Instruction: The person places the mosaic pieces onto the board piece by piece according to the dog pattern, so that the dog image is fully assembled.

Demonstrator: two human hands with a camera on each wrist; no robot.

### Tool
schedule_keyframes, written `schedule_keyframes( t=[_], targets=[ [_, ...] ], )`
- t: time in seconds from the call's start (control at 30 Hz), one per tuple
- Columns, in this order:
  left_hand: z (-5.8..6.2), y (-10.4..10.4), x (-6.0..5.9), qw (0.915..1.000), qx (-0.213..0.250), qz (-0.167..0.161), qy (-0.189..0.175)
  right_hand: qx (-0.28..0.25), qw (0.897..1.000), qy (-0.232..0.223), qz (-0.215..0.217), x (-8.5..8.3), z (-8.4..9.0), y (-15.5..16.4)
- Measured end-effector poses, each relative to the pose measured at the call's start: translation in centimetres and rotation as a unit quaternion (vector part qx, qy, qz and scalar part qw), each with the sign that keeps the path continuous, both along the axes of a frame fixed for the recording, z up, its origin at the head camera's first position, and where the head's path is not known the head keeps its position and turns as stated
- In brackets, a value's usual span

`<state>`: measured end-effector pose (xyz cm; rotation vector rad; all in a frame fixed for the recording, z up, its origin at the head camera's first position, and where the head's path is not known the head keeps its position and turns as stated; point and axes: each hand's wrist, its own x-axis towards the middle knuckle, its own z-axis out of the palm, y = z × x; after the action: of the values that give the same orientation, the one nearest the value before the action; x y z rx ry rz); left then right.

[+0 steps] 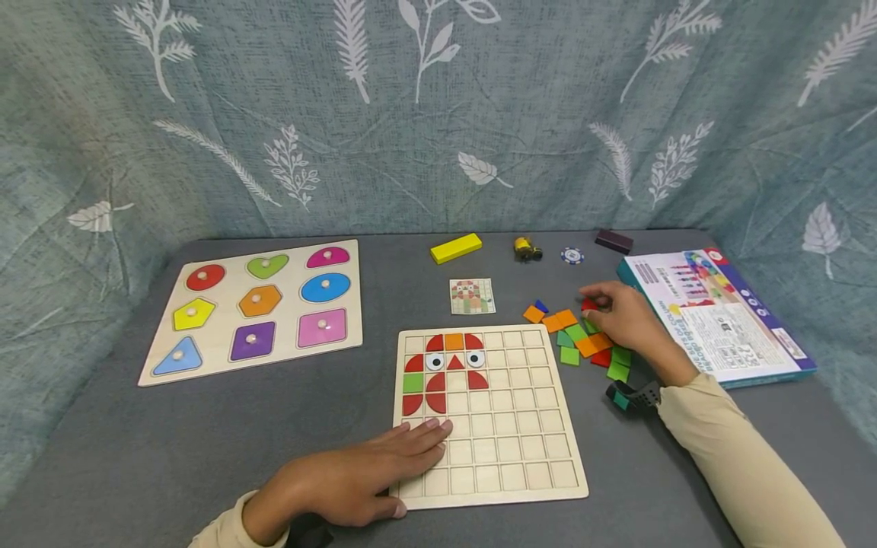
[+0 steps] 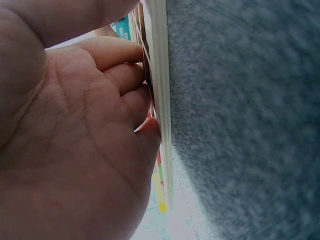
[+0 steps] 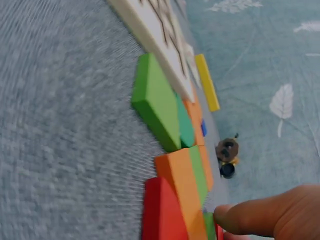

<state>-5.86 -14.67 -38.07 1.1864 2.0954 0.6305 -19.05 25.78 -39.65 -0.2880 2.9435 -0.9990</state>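
Note:
My left hand (image 1: pixel 373 468) lies with outstretched fingers on the lower left of a wooden grid board (image 1: pixel 500 449); its thumb is at the board's near edge. In the left wrist view, the palm (image 2: pixel 85 130) faces the camera beside the board's edge (image 2: pixel 162 85). Red quarter-round tiles (image 1: pixel 435 392), round eye tiles (image 1: pixel 435 361), an orange square (image 1: pixel 454 342) and a green square (image 1: pixel 413 383) fill upper-left cells. Over the loose tiles (image 1: pixel 585 346) right of the board, my right hand (image 1: pixel 630 316) pinches a red tile (image 1: pixel 588 304), partly hidden by its fingers.
A pattern card (image 1: pixel 471 297) lies behind the board. A shape puzzle (image 1: pixel 222 316) is at left, a boxed game (image 1: pixel 726 316) at right. Along the back are a yellow block (image 1: pixel 456 248), small toy (image 1: pixel 526 250), poker chip (image 1: pixel 572 255) and dark block (image 1: pixel 613 241).

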Motion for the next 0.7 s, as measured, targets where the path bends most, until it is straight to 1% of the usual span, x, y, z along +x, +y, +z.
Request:
schedule_keyframes(
  t=[0.1, 0.23, 0.4, 0.7],
  targets=[
    [-0.1, 0.0, 0.0, 1.0, 0.001, 0.0, 0.0, 0.022, 1.0, -0.007, -0.006, -0.1, 0.1, -0.4],
    [0.0, 0.1, 0.0, 1.0, 0.0, 0.003, -0.003, 0.032, 0.999, -0.002, -0.001, -0.2, 0.3, -0.8],
    [0.0, 0.1, 0.0, 1.0, 0.0, 0.003, -0.005, 0.036, 0.999, 0.008, 0.001, -0.3, 0.2, -1.0],
    [-0.1, 0.1, 0.0, 0.9999, -0.005, 0.004, -0.01, 0.042, 0.999, -0.01, 0.008, 0.0, 0.7, -1.3]
  ],
)
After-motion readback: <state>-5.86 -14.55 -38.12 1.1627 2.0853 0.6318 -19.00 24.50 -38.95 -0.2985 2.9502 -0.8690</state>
